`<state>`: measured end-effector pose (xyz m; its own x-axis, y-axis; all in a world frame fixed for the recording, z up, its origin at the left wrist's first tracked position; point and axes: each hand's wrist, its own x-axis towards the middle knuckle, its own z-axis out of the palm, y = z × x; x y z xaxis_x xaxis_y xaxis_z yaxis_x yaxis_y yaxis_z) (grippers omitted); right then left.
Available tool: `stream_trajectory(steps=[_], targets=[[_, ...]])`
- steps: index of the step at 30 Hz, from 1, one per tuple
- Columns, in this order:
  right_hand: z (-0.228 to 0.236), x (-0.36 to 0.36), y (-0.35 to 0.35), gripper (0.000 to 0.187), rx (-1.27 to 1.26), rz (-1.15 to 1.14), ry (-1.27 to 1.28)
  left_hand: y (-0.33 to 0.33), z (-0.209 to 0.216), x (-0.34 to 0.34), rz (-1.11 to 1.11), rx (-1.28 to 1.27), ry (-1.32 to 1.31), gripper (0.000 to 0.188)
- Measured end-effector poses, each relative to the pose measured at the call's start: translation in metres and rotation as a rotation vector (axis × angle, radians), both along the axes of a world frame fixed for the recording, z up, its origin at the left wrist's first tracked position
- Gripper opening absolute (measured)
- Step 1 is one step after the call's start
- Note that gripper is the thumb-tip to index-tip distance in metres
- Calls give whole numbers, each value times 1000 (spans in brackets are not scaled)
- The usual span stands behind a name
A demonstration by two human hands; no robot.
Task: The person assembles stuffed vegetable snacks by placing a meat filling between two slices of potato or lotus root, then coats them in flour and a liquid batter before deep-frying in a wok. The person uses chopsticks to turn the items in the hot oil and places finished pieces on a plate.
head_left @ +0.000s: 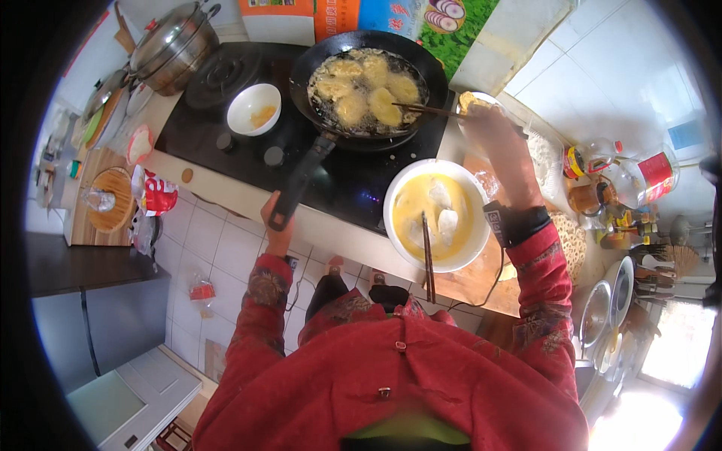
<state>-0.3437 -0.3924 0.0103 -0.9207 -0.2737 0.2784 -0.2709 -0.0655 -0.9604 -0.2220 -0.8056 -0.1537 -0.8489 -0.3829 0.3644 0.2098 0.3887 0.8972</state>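
My right hand (495, 141) is closed around dark chopsticks (429, 110), whose tips reach a golden fried piece (385, 107) in the wok (301, 79). Several other battered pieces float in the bubbling oil. At the near end of the wok's black handle (301, 179), my left hand (278, 234) grips from below, its fingers partly hidden. A white bowl of yellow batter (415, 194) with pale pieces in it stands below my right hand. A second pair of chopsticks (428, 259) leans in that bowl. Partly behind my right hand, a dish holds fried food (472, 102).
On the black stovetop (203, 143) sits a small white bowl (239, 113) with yellowish residue. A steamer pot (173, 56) stands at the back left. Bottles (602, 154) and a wooden board (485, 282) are on the right. A cable hangs near the counter edge.
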Motion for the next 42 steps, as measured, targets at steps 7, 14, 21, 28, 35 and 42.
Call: stream_trajectory(steps=[7,14,21,28,35,42], targets=[[-29,-11,-13,41,27,-181,-224,-30,6,7,-120,289,-201,34],[60,49,-110,22,664,-262,477,-42,10,-1,-120,260,-236,32],[103,86,-134,22,941,-83,458,-47,-1,-3,-130,257,-252,31],[86,91,-184,26,769,3,397,-46,-17,0,-145,225,-234,30],[40,47,-203,18,809,-236,459,-45,-15,-1,-112,145,-220,29],[45,11,-155,23,134,-551,-42,-44,-17,0,-85,141,-200,27]])
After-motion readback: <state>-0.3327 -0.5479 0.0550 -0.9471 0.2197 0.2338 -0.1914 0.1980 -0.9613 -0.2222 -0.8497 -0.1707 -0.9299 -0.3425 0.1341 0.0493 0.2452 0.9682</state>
